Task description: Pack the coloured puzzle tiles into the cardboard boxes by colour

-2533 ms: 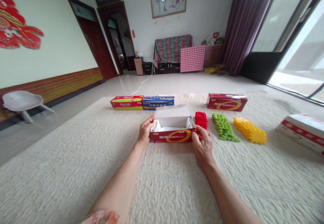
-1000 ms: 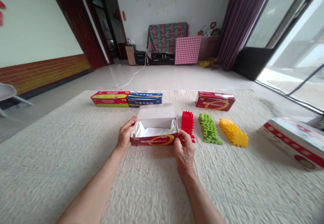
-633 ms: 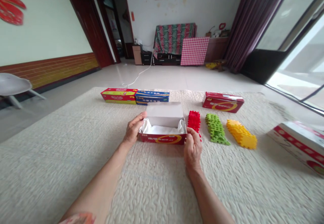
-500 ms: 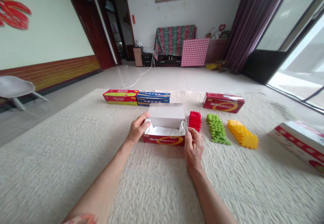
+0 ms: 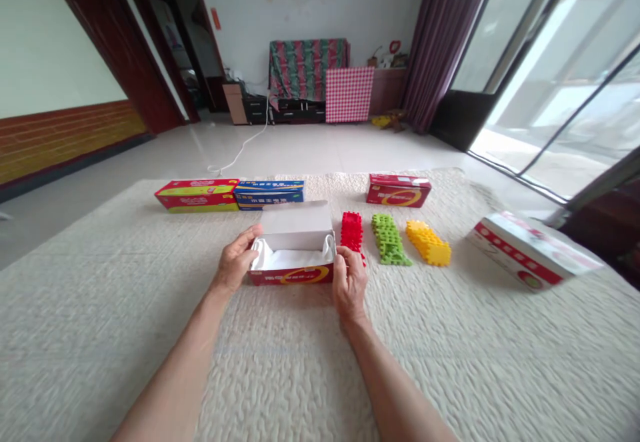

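Observation:
An open red cardboard box stands on the quilted mat, its lid flap raised at the back. White lining, cloth or paper, lies inside and bunches up at both ends. My left hand grips the box's left end, thumb at the rim. At the right end my right hand holds on with its fingers bent round the side. Just beyond that hand lie red interlocking plastic pieces, then green pieces and yellow pieces in rows.
Behind the open box stand a red and yellow-green box and a blue box, end to end. A closed red box sits farther right. A larger white and red carton rests at the right of the mat.
The view has turned to the right, so everything appears shifted left and more of the white and red carton shows. Both hands stay on the ends of the open box.

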`<state>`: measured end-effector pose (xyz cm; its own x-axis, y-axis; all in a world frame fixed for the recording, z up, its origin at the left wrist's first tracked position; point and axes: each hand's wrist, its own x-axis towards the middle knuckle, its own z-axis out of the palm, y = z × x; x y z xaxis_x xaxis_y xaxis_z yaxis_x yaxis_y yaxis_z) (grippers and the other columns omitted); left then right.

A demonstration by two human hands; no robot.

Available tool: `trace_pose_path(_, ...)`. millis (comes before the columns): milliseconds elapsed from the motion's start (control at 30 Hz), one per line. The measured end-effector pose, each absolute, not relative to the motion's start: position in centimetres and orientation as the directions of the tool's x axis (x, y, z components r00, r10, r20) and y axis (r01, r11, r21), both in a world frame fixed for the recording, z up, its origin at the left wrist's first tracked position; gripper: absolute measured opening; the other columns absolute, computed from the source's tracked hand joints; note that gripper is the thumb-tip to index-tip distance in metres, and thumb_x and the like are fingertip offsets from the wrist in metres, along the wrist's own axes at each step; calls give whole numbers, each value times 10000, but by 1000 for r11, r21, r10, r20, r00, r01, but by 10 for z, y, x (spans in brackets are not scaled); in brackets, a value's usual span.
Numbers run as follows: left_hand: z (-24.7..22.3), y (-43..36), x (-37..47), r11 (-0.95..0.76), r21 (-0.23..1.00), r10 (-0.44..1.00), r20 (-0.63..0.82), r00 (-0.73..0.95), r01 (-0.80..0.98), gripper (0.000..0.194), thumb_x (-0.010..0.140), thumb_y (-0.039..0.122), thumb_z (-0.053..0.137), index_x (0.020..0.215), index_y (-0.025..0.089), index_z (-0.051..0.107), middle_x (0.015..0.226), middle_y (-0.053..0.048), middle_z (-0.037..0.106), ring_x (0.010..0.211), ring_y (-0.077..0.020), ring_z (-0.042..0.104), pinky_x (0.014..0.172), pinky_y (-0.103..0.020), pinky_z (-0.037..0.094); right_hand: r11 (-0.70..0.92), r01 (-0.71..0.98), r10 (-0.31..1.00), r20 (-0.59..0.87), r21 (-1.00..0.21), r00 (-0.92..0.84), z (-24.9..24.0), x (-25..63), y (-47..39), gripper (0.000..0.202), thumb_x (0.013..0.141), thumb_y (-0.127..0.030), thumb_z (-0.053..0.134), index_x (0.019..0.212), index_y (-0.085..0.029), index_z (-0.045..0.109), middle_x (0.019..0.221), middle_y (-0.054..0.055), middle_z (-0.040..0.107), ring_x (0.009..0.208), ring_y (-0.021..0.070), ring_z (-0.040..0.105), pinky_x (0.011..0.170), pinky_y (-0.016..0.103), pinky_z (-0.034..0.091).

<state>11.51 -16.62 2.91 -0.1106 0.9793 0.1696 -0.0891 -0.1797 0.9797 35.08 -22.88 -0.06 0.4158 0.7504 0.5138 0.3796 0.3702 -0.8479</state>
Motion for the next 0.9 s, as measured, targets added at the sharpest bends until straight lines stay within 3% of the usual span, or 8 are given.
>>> trace_pose_path(433,29,-169,111,-218,965,975,210,-66,-145,357,684,296,719,1025,191,726,1361,-91,577,1343,-289,428,1115,-377,321,253,195,784,319,-947,532,-3,354,-232,330,921,-407,387,920,-192,636,904,45,633,861,176,573,790,309,448)
trace_pose_path(900,27,-136,118,-231,970,967,218,-134,-83,342,685,311,713,1007,197,736,1224,-47,674,1266,-273,512,1076,-351,375,265,232,840,342,-936,420,-2,357,-206,273,918,-338,405,952,-210,643,930,34,655,864,169,595,753,279,464)
